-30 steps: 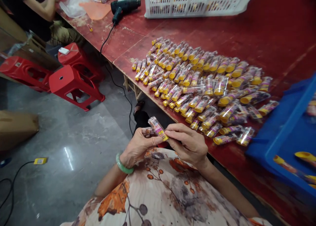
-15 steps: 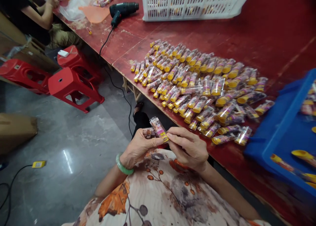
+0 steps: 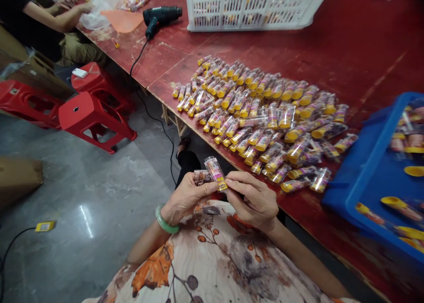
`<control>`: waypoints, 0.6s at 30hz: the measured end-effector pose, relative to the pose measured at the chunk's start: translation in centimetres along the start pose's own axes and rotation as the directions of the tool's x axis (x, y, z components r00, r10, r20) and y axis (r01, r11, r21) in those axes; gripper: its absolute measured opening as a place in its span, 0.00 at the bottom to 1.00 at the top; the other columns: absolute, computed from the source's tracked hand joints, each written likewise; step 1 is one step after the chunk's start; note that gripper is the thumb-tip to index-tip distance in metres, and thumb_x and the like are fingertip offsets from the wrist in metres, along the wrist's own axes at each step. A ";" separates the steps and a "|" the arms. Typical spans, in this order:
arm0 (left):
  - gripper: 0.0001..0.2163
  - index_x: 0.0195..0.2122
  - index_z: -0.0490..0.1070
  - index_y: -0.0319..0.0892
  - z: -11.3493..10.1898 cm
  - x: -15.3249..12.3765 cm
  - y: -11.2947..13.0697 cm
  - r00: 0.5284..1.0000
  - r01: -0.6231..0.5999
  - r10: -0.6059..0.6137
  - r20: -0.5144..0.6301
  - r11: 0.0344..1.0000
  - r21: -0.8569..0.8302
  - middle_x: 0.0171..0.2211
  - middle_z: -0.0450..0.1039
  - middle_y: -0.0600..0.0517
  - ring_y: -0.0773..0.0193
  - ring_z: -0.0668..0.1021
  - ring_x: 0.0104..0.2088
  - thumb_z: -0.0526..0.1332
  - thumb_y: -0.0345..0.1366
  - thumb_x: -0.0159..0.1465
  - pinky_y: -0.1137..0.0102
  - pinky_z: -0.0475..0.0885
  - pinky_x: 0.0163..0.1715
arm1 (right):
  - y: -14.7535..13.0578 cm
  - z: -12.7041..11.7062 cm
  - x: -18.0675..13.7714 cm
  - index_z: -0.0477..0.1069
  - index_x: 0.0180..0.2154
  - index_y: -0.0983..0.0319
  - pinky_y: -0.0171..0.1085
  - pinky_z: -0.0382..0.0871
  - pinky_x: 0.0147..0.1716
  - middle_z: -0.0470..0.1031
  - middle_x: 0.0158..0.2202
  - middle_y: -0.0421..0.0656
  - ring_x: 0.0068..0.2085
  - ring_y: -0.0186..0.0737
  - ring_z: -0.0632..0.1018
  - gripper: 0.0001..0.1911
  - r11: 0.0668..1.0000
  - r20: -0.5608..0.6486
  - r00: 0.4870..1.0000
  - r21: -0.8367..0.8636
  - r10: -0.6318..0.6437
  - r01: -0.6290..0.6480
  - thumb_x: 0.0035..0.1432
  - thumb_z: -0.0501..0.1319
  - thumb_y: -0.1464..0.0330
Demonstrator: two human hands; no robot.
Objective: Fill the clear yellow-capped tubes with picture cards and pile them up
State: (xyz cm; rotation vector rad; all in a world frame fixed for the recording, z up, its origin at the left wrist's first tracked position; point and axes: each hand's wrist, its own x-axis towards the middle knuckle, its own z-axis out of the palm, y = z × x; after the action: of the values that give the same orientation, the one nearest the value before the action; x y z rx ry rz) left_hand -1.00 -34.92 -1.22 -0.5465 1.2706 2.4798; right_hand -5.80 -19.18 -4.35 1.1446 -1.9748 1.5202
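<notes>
Over my lap, my left hand point(image 3: 190, 195), with a green bangle on its wrist, holds a small clear-wrapped tube point(image 3: 215, 172) with a pink and yellow label, tilted, its clear end up. A second wrapped piece point(image 3: 201, 176) shows behind the left fingers. My right hand point(image 3: 253, 199) pinches the tube's lower yellow end from the other side. Beyond my hands, many like wrapped tubes with yellow ends point(image 3: 238, 104) lie in rows along the near edge of the red table point(image 3: 357, 38).
A blue crate point(image 3: 361, 179) with more tubes stands at the right. A white slatted basket point(image 3: 258, 24) and a black heat gun point(image 3: 162, 16) with a cord are farther back. Red stools point(image 3: 89, 113) stand on the floor at left. Another person point(image 3: 43, 24) sits at the far left.
Both hands keep their grip on the tube, which has turned a little. The other person's hands have shifted toward the plastic bag. The whole view has moved slightly.
</notes>
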 end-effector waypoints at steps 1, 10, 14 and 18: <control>0.11 0.26 0.77 0.37 0.0 0.0 0.0 1.000 -0.005 0.005 0.003 1.000 0.005 0.21 0.66 0.56 0.77 0.63 0.19 0.74 0.38 0.49 0.78 0.62 0.21 | 0.0 0.0 0.0 0.72 0.43 0.62 0.35 0.76 0.30 0.76 0.37 0.47 0.35 0.38 0.79 0.16 1.000 -0.009 1.000 -0.003 0.001 -0.001 0.52 0.62 0.81; 0.13 0.26 0.77 0.36 -0.2 -0.1 -0.2 1.000 0.004 -0.004 0.012 1.000 0.025 0.20 0.67 0.55 0.75 0.65 0.20 0.74 0.41 0.48 0.76 0.63 0.23 | -0.1 0.0 -0.3 0.72 0.42 0.62 0.34 0.76 0.30 0.77 0.37 0.47 0.36 0.37 0.79 0.15 0.996 -0.033 0.999 -0.082 -0.018 0.016 0.53 0.62 0.81; 0.13 0.28 0.78 0.36 -0.3 0.0 -0.3 1.000 0.001 -0.001 0.015 1.000 0.019 0.22 0.69 0.55 0.75 0.65 0.20 0.74 0.40 0.48 0.76 0.64 0.24 | 0.0 0.1 -0.5 0.73 0.43 0.63 0.34 0.75 0.30 0.77 0.37 0.48 0.36 0.38 0.80 0.15 0.994 -0.030 0.999 -0.100 -0.039 0.036 0.53 0.63 0.81; 0.13 0.33 0.79 0.37 -0.3 -0.1 -0.6 1.000 0.000 -0.001 0.012 0.999 0.039 0.25 0.70 0.54 0.76 0.65 0.21 0.73 0.39 0.49 0.77 0.62 0.23 | -0.1 0.2 -0.7 0.73 0.43 0.62 0.34 0.74 0.29 0.78 0.37 0.47 0.35 0.39 0.80 0.16 0.994 -0.060 0.998 -0.108 -0.014 0.008 0.52 0.63 0.81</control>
State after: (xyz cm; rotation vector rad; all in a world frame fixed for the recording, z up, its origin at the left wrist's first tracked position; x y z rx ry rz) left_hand -0.63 -34.87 -1.79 -0.5216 1.3111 2.4488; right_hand -5.23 -19.14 -4.85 1.0510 -1.9809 1.4078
